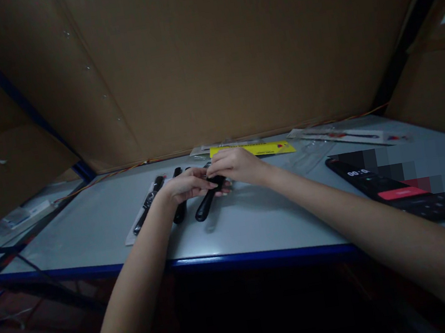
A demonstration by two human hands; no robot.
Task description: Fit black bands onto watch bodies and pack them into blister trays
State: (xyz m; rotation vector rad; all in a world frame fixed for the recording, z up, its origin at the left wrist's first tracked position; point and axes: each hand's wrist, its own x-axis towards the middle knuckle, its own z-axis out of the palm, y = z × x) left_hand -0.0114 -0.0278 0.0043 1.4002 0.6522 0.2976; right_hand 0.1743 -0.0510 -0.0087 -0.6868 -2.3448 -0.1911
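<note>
Both my hands meet over a black watch with a long strap (208, 201) lying on the grey table (257, 223). My left hand (185, 186) is closed, pinching the watch from the left. My right hand (234, 166) is curled over its top end from the right, fingers pressed on it. A second black strap (180, 207) lies just left of it. Further left a third watch (149, 202) rests on a clear plastic sleeve.
A phone (399, 188) showing a timer lies at the right. A yellow packet (257, 149) and clear packets (344, 136) sit along the back, under brown cardboard walls. The table's blue front edge (237, 257) runs below my arms.
</note>
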